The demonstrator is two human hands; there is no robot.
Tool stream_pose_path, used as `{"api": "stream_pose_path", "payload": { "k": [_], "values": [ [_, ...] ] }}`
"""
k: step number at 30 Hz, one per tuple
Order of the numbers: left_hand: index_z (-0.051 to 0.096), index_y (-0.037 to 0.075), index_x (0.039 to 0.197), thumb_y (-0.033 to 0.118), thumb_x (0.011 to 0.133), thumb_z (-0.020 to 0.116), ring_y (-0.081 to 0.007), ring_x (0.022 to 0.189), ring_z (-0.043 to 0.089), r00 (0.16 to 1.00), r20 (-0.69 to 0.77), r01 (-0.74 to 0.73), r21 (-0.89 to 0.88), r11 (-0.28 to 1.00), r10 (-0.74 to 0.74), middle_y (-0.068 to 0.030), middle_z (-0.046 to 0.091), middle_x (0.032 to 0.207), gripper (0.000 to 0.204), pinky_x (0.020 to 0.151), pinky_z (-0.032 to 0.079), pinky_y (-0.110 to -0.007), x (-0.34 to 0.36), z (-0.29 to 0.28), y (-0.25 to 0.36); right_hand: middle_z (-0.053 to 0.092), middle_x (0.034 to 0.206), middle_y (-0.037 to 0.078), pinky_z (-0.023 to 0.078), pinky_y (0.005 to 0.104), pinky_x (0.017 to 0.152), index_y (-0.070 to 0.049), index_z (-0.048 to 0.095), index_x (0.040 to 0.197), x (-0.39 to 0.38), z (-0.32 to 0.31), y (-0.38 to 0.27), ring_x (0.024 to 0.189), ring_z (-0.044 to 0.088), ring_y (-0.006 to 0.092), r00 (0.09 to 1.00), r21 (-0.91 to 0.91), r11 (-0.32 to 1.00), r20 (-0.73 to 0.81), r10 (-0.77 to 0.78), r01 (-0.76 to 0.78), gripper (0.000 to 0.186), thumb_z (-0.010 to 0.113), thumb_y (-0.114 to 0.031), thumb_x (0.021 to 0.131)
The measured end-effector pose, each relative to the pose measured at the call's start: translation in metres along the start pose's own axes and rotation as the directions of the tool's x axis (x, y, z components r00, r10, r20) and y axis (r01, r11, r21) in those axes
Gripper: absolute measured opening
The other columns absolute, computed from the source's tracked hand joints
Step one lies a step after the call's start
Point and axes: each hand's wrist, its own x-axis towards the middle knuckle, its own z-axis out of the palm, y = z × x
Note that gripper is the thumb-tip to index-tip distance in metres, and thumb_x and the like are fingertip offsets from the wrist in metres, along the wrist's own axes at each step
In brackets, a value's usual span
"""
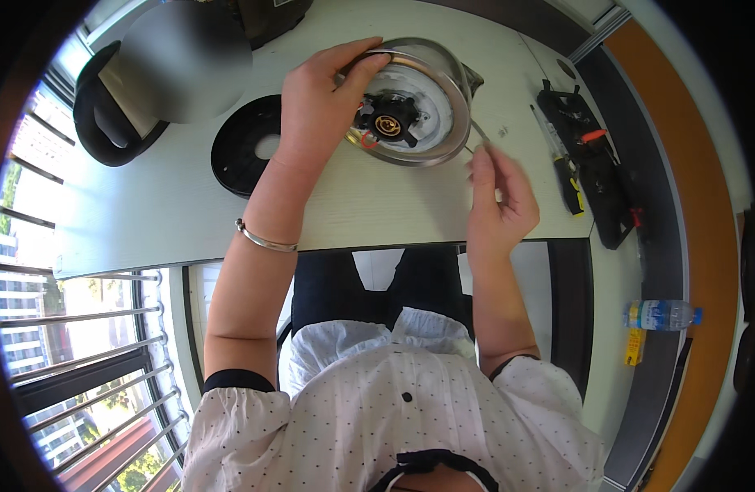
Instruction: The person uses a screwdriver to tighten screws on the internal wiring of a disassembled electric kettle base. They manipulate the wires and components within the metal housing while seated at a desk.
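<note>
A stainless-steel kettle body (455, 123) is tipped so its underside faces me. Inside its rim sit a pale round plate (431, 107) and a black connector (391, 121) with a brass-coloured centre; a red wire loop shows beside it. My left hand (332, 86) grips the rim at its upper left, thumb toward the inside and fingers over the edge. To the right of the rim, my right hand (502, 193) is pinched and slightly blurred. A thin metal strip (478, 131) runs from its fingertips toward the kettle; its full shape cannot be made out.
A round black base (238, 152) with a hole lies partly behind my left forearm. At the right are an open black tool case (595, 164), an orange-handled tool (593, 136), a yellow-black cutter (570, 189) and a water bottle (664, 315). A black-rimmed object (119, 123) stands far left.
</note>
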Motion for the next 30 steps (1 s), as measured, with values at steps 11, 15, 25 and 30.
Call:
{"api": "stream_pose_path", "payload": {
  "k": [11,15,25,30],
  "values": [
    [0.069,0.009,0.097,0.016,0.083,0.066,-0.0255,0.071,0.066,0.941,-0.081,-0.286,0.326,0.901,0.328,-0.0077,0.069,0.087,0.016,0.06,0.052,-0.03,-0.012,0.0,0.003,0.06,0.062,0.002,0.037,0.0189,0.045,0.002,0.068,0.089,-0.006,0.042,-0.025,0.052,0.049,0.0039,0.903,0.281,0.863,0.035,0.429,-0.421,0.015,0.065,-0.013,0.088],
    [0.068,0.008,0.107,0.012,0.088,0.061,-0.0224,0.076,0.067,0.958,-0.074,-0.239,0.333,0.912,0.278,-0.0119,0.069,0.095,0.02,0.068,0.052,-0.03,-0.02,0.003,0.018,0.061,0.064,0.005,0.041,0.0251,0.05,-0.002,0.069,0.087,-0.007,0.042,-0.016,0.055,0.053,0.0096,0.939,0.112,0.936,-0.051,0.341,-0.334,0.013,0.062,-0.013,0.087],
    [0.066,0.003,0.104,0.01,0.089,0.06,-0.0285,0.083,0.068,0.917,-0.013,-0.349,0.457,0.818,0.398,-0.013,0.068,0.101,0.018,0.066,0.055,-0.035,-0.022,0.006,0.015,0.059,0.059,0.014,0.043,0.03,0.05,0.005,0.065,0.081,0.005,0.043,-0.017,0.049,0.053,0.0156,0.966,-0.078,0.969,-0.137,0.221,-0.233,0.017,0.065,-0.012,0.084],
    [0.066,0.003,0.104,0.012,0.09,0.059,-0.0287,0.085,0.068,0.914,-0.019,-0.352,0.463,0.814,0.406,-0.0131,0.068,0.099,0.019,0.068,0.055,-0.035,-0.021,0.004,0.006,0.063,0.064,0.017,0.046,0.0328,0.051,0.004,0.066,0.079,0.004,0.055,-0.013,0.052,0.06,0.0238,0.967,-0.148,0.97,-0.195,0.163,-0.193,0.014,0.065,-0.01,0.08]
  ]
}}
